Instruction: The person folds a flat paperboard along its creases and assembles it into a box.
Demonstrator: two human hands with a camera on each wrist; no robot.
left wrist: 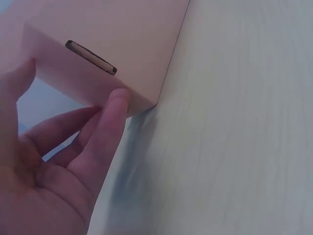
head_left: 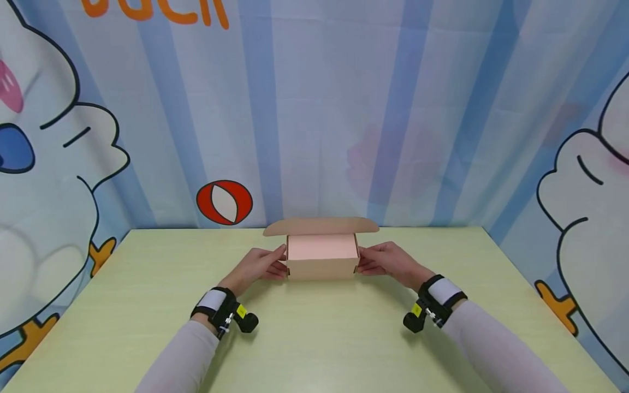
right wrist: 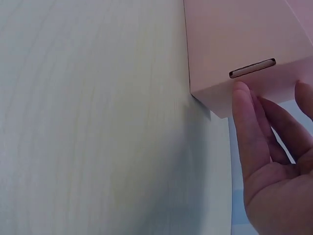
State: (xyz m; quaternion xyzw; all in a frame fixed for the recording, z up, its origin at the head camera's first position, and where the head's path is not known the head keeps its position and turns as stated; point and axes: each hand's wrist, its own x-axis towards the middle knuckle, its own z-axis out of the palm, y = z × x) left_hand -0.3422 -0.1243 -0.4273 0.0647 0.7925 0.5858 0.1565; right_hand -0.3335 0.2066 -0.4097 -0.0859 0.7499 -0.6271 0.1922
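Observation:
A small cardboard box (head_left: 321, 268) sits on the table between both hands. Its upper side looks pale pink, and a tan flap (head_left: 321, 225) with rounded ends sticks out along the far edge. My left hand (head_left: 260, 266) holds the box's left end with thumb and fingertips, thumb higher than the fingers. At the right end, my right hand (head_left: 390, 263) holds it the same way. Each wrist view shows a narrow slot near a box corner, the left slot (left wrist: 91, 58) and the right slot (right wrist: 253, 68), with fingertips just beside it.
The pale wooden table (head_left: 304, 338) ends at a striped blue cloth backdrop (head_left: 319, 109) with cartoon figures. Both wrists wear black straps with small cameras, the left camera (head_left: 247, 322) and the right camera (head_left: 414, 322), hanging over the table.

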